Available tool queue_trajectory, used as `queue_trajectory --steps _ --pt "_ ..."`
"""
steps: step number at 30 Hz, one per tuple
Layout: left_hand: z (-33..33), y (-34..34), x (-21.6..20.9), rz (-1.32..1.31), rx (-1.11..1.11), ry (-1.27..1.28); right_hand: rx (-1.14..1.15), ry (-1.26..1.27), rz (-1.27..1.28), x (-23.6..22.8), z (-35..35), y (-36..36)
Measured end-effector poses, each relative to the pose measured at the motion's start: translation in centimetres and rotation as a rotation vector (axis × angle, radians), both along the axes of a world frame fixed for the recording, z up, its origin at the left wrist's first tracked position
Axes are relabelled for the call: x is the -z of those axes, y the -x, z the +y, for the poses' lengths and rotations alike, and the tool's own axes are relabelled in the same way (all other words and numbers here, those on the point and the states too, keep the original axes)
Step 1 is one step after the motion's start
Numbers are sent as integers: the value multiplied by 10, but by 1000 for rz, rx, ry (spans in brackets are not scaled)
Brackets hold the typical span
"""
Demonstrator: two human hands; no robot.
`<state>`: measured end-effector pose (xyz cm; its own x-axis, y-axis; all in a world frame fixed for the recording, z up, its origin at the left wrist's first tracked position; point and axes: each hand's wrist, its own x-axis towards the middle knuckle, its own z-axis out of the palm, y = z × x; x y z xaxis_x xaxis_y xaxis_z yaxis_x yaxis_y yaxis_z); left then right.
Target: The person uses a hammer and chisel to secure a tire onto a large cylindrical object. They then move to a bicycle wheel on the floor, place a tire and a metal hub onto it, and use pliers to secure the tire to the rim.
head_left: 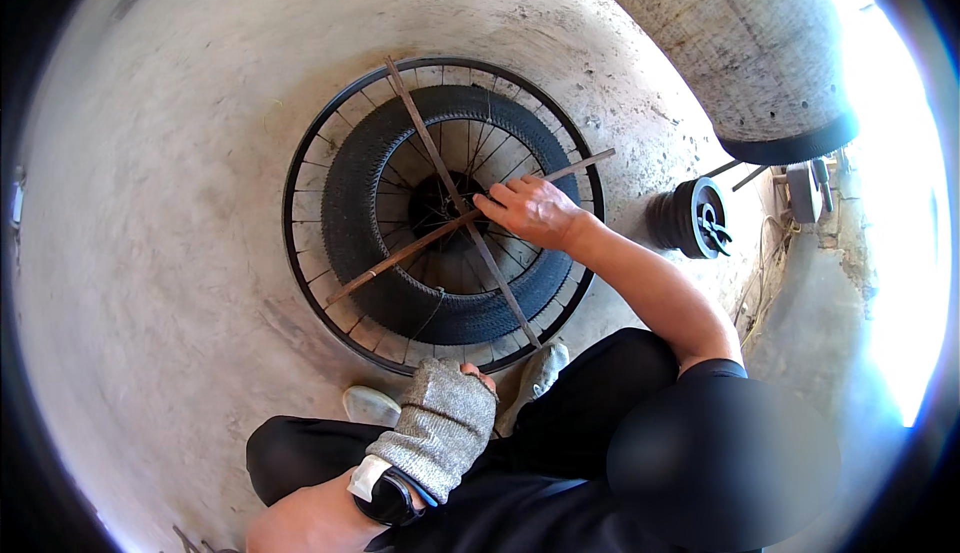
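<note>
A large black spoked wheel rim (296, 168) lies flat on the floor before me. Inside its outline, on the spokes, rests a smaller knobbly black tyre (352, 168), tied with thin wire or string in places. Two thin strips cross over both: a reddish-brown wooden strip (400, 256) and a darker strip (426, 135). Near their crossing, my bare right hand (530, 211) has its fingers closed on the reddish-brown strip. My left hand (445, 408), in a grey knit glove, is curled at the rim's near edge. Its fingertips barely show, and what they hold is hidden.
A stack of black ribbed rings (690, 219) with a tool on top stands to the right. Beyond it, a large grey cylinder (745, 48) with a black end hangs over the floor. My shoes (541, 373) are close to the rim's near side.
</note>
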<state>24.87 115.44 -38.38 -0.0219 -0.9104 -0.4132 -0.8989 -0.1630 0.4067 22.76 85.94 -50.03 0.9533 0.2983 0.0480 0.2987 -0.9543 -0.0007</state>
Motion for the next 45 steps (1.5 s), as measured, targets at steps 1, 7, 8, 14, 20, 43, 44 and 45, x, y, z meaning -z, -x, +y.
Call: queue_trajectory --steps 1,7,8,14,20,43,44,45 --pt "2 -2 -1 5 -8 4 15 -11 7 6 -1 2" --pt "5 0 6 7 12 31 61 -65 -6 3 -1 -5" --pt "2 -2 3 20 28 26 63 -64 -23 4 -3 -5" --pt "2 -1 4 26 10 40 39 -91 -19 11 2 -12" --pt "-1 -1 8 -2 54 36 80 -123 -14 8 1 -8" --pt "-17 -8 28 -149 173 -24 1643 -174 65 38 -232 333" --pt "-22 -8 29 -154 177 -71 1557 -101 -29 39 -235 337" --pt "-28 -5 31 -147 203 -60 1604 -129 -106 42 -241 359"
